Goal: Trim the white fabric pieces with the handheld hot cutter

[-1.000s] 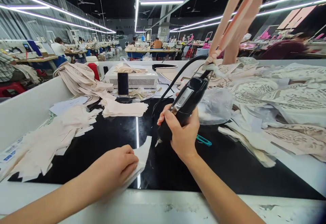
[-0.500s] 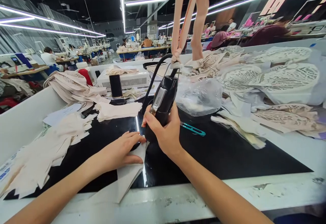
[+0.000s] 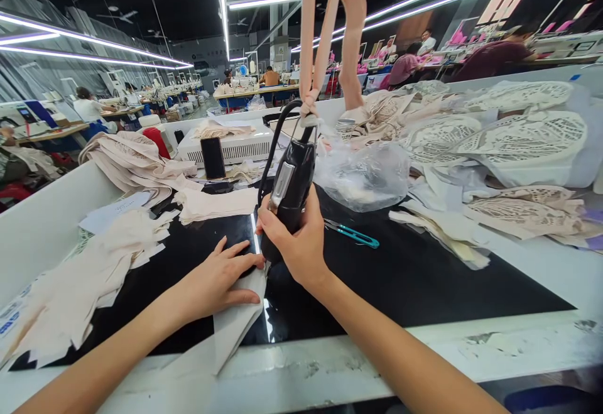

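My right hand is wrapped round a black corded electric clipper with a silver plate on its side. The clipper is held upright and hangs from knotted pink fabric strips; its lower end is hidden behind my hand. My left hand lies with fingers spread on a pale beige fabric piece, pressing it to the black mat. The fabric's far tip reaches the clipper's lower end, and its near end hangs over the table's front edge. To the right lie teal-handled thread snips.
Cut beige pieces lie at left, with a small stack behind my left hand. A clear plastic bag, lace cups and a phone sit farther back. People work at sewing tables beyond.
My right hand and the clipper have shifted slightly left and toward me. The fingers of my left hand have spread wider on the fabric. The fabric piece stays nearly in place.
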The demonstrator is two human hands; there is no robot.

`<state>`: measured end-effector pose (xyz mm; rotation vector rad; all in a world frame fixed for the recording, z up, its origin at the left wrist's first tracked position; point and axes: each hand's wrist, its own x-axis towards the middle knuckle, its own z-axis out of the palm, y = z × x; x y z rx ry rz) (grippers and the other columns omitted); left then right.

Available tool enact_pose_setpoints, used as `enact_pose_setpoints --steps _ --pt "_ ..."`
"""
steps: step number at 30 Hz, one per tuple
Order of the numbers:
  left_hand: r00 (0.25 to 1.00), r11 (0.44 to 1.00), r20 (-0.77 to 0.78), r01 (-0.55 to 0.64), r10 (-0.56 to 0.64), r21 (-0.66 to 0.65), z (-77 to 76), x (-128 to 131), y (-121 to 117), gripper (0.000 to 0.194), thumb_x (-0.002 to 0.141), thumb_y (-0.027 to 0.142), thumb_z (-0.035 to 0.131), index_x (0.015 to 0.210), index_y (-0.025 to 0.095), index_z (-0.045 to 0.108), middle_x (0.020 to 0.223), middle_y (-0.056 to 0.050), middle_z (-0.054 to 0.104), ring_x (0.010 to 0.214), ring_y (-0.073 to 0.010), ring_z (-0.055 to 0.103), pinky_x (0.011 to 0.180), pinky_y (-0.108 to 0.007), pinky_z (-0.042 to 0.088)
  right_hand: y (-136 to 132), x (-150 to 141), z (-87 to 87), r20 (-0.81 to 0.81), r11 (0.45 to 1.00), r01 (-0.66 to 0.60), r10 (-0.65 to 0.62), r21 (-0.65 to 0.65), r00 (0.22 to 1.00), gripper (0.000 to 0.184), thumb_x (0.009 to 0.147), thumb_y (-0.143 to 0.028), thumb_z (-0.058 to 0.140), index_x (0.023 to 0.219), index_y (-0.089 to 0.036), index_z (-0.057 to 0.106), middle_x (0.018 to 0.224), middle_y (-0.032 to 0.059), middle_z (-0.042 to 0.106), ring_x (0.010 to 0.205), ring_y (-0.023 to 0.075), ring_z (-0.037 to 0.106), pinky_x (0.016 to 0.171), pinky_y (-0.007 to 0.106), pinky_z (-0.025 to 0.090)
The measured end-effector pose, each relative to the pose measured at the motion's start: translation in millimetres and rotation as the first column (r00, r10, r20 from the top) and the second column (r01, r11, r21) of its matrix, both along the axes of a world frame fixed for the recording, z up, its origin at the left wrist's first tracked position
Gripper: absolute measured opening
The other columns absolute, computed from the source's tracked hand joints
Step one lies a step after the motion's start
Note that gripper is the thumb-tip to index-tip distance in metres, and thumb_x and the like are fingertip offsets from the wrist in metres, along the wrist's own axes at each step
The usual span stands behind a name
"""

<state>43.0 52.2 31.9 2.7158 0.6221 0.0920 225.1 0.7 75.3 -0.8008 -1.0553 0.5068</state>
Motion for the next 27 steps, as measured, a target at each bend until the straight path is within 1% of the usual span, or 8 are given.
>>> enact_pose_setpoints --steps 4,9,13,15,20,25,27 --pt "1.0 1.0 -0.003 -0.001 0.001 0.021 2.4 -0.5 -2.0 0.042 0.104 0.039 0.08 0.141 0.027 0.064 0.155 -0.013 0.067 0.162 -0.0366 0.045 0.131 -0.08 0.023 1.0 -0.2 -1.1 -0.003 1.0 0.011 -0.011 0.016 1.0 0.033 0.081 -0.032 0.084 0.102 -0.028 0.059 0.084 -0.0046 0.066 0.07 0.0152 0.063 0.062 0.03 0.058" --pt "1.0 0.999 0.013 -0.001 0.001 0.042 0.4 -1.1 -1.3 0.049 0.103 0.04 0.081 0.147 0.028 0.063 0.155 -0.012 0.068 0.159 -0.0359 0.05 0.133 -0.077 0.025 1.1 1.4 -3.3 -0.015 1.0 0.02 -0.02 0.017 1.0 0.034 0.081 -0.034 0.084 0.103 -0.028 0.06 0.085 -0.0041 0.066 0.071 0.0153 0.062 0.062 0.03 0.058" --pt "1.0 0.998 0.028 0.007 -0.009 0.059 -0.8 -0.8 -0.9 0.042 0.103 0.039 0.081 0.14 0.027 0.066 0.15 -0.012 0.07 0.159 -0.0354 0.049 0.133 -0.077 0.024 0.9 -1.7 -3.9 -0.019 1.0 0.003 -0.002 0.004 1.0 0.033 0.081 -0.033 0.083 0.102 -0.029 0.059 0.087 -0.0039 0.065 0.072 0.0154 0.062 0.063 0.03 0.058" --pt "1.0 0.998 0.024 0.016 -0.017 0.068 0.4 0.0 -1.2 0.041 0.103 0.037 0.082 0.139 0.026 0.067 0.146 -0.012 0.072 0.159 -0.0351 0.049 0.133 -0.076 0.025 1.4 -5.0 -4.2 -0.015 1.0 -0.007 0.007 0.0 1.0 0.032 0.081 -0.032 0.083 0.101 -0.029 0.058 0.085 -0.0041 0.064 0.072 0.0156 0.061 0.062 0.029 0.057" --pt "0.999 0.998 -0.003 0.045 -0.045 0.054 4.9 2.2 -1.7 0.042 0.101 0.032 0.084 0.14 0.022 0.069 0.144 -0.014 0.073 0.15 -0.0348 0.058 0.133 -0.076 0.024 3.5 -13.8 -5.2 -0.012 1.0 -0.021 0.021 -0.007 1.0 0.033 0.079 -0.032 0.083 0.102 -0.029 0.058 0.084 -0.0041 0.065 0.072 0.0163 0.06 0.063 0.03 0.057" --pt "0.997 0.997 0.018 0.069 -0.069 0.045 5.9 2.2 -0.8 0.029 0.1 0.028 0.085 0.126 0.023 0.074 0.146 -0.01 0.073 0.151 -0.0324 0.057 0.136 -0.069 0.025 4.7 -17.9 -6.6 -0.021 1.0 -0.021 0.021 -0.008 1.0 0.034 0.079 -0.03 0.083 0.103 -0.029 0.059 0.085 -0.0048 0.066 0.072 0.0153 0.06 0.064 0.029 0.057" --pt "0.998 0.997 0.018 0.067 -0.067 0.045 6.5 2.0 -0.5 0.029 0.099 0.027 0.086 0.125 0.023 0.074 0.144 -0.009 0.074 0.149 -0.0317 0.059 0.136 -0.067 0.026 4.2 -18.1 -6.6 -0.024 0.999 -0.031 0.031 -0.008 0.999 0.034 0.079 -0.031 0.082 0.104 -0.029 0.059 0.085 -0.0048 0.065 0.072 0.0154 0.06 0.064 0.03 0.057"
